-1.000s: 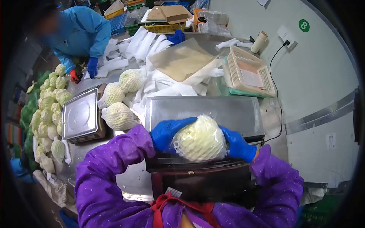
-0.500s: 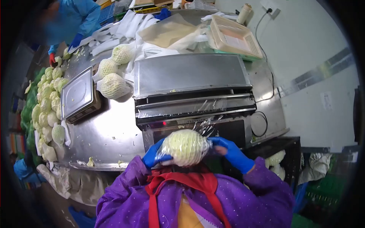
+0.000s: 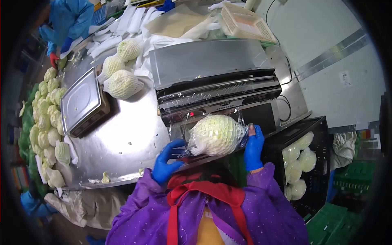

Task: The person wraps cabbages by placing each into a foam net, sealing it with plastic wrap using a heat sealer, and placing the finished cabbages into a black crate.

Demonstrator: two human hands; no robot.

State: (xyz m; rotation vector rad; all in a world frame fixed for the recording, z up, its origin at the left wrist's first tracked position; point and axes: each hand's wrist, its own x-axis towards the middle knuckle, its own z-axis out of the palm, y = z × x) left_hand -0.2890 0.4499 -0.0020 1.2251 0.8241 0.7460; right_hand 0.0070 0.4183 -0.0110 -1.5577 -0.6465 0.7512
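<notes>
A pale cabbage (image 3: 216, 134) in a white foam net and clear plastic film lies at the front of the wrapping machine (image 3: 212, 61), on its dark front plate. My left hand (image 3: 167, 160), in a blue glove, is at the cabbage's left end with its fingers apart, close to the loose film there. At the other end, my right hand (image 3: 255, 148), also blue-gloved with a bare fingertip showing, pinches the gathered plastic film (image 3: 243, 136). A red light glows on the machine left of the cabbage.
A black crate (image 3: 322, 163) with several wrapped cabbages stands at right. Left are a scale (image 3: 81, 102), netted cabbages (image 3: 122, 84) and a cabbage pile (image 3: 45, 118). White foam nets (image 3: 130, 24) and a cream basket (image 3: 245, 22) lie behind. A co-worker's blue sleeve (image 3: 71, 18) shows far left.
The cabbage has moved forward, away from my body, onto the machine's front. My left hand has let go of it and opened. The view has turned, showing more of the black crate.
</notes>
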